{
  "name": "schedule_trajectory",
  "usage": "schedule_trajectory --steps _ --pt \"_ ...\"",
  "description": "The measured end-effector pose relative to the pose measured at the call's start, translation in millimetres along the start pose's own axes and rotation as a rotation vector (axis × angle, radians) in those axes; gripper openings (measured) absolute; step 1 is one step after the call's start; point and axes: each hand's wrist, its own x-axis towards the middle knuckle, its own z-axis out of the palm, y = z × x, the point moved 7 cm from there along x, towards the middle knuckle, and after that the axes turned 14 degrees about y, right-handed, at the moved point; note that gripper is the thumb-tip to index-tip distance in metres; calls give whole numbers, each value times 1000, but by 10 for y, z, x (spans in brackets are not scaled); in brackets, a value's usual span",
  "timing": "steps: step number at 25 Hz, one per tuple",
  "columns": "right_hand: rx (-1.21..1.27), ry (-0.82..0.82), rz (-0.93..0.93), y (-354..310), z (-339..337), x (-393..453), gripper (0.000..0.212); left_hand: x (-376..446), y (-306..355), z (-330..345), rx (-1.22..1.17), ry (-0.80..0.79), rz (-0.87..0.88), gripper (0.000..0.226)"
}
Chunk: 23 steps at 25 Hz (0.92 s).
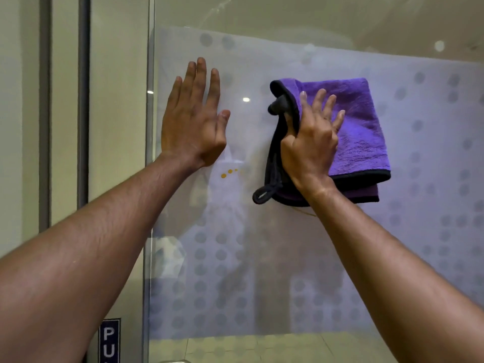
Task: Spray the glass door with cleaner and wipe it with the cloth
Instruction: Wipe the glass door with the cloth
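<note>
Pressing a folded purple cloth (351,127) flat against the frosted glass door (262,244).

The right hand (311,142) lies on the fluffy cloth with fingers spread, the thumb pinching its black-edged corner. The left hand (193,119) rests flat and open on the smooth glass, just beside the cloth. Round grey dots (200,254) cover the frosted band.

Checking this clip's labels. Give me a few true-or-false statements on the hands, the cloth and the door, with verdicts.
1. The right hand presses a purple cloth against the glass door. True.
2. The left hand holds a spray bottle. False: it lies flat and empty on the glass.
3. The cloth is folded, with dark edging. True.
4. The cloth is left of the left hand. False: it is to its right.
5. The frosted glass has a dot pattern. True.
</note>
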Motion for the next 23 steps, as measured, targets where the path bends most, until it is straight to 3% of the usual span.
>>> schedule_trajectory --steps 7,12,18,23 --pt "107 -127 -514 -151 -236 -630 59 -26 -9 -34 -29 -25 7 67" --pt "89 -69 -266 -360 -154 -550 58 -116 -49 -67 -45 -30 24 64" --pt "171 -147 -619 -495 -214 -900 53 -115 -105 -72 -68 -38 75 60" --pt "130 -148 -519 -638 -198 -937 57 -111 -92 -73 -76 -35 76 61"
